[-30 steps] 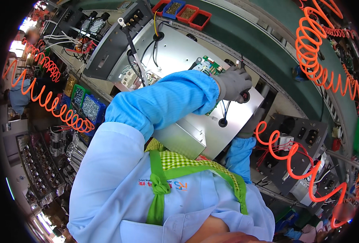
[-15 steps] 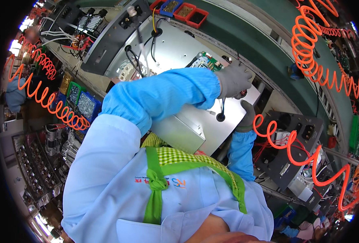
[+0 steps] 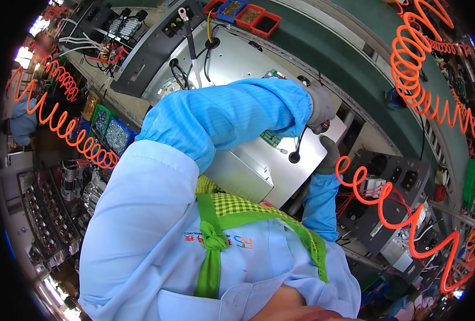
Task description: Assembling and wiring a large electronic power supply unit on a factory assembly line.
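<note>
A bright sheet-metal chassis [image 3: 315, 147] lies in front of me, with a dark grey end panel [image 3: 141, 64] at its far left. My left arm, in a blue sleeve, reaches across it. At the chassis's right end my left hand [image 3: 321, 106], grey-gloved, has its fingers curled in around a small dark reddish piece I cannot make out. Just below, my gloved right hand [image 3: 328, 155] is bent around the right edge of the chassis; some fingers are hidden. A green circuit board [image 3: 271, 138] shows partly beneath my left sleeve. Nearby, a black cable [image 3: 295, 157] passes through a round grommet.
Coiled orange air hoses [image 3: 379, 200] hang close on the right and at left. Small red and blue parts bins [image 3: 264, 24] line the back; a blue bin of metal parts [image 3: 118, 135] sits left. A dark panel with wiring [image 3: 390, 182] stands right.
My left hand's fingers have folded inward and down toward my right hand. The left forearm has shifted slightly right and up. My right hand stays at the chassis edge.
</note>
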`<state>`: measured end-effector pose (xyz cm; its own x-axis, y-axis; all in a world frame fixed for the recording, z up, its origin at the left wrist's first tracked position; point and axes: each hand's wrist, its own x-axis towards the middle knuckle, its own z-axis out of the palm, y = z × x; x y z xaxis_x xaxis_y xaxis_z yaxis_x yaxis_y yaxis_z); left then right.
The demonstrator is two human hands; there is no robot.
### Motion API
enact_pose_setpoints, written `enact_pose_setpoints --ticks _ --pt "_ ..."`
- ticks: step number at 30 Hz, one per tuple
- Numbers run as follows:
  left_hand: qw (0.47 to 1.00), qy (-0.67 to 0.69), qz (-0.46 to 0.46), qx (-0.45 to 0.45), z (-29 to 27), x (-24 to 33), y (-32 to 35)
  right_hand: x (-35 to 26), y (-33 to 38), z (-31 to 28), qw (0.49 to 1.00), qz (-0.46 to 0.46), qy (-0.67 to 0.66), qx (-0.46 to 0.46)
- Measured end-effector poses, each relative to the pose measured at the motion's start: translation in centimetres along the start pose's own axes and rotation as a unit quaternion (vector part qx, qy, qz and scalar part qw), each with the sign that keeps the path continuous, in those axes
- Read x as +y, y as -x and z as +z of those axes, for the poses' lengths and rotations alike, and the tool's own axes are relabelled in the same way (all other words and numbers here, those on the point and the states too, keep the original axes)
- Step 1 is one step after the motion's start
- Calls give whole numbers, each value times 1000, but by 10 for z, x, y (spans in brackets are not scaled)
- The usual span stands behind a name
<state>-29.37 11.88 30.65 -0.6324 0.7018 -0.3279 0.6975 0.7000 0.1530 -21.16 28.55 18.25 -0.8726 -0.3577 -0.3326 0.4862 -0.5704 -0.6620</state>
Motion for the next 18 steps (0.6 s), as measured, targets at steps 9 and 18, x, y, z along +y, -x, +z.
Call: enact_pose_setpoints --ticks 9,18 --pt "992 -72 -6 -101 -19 10 1 1 2 5 993 20 -26 113" --pt "993 -74 -22 -89 -14 12 -4 6 4 19 992 -17 -126 -8"
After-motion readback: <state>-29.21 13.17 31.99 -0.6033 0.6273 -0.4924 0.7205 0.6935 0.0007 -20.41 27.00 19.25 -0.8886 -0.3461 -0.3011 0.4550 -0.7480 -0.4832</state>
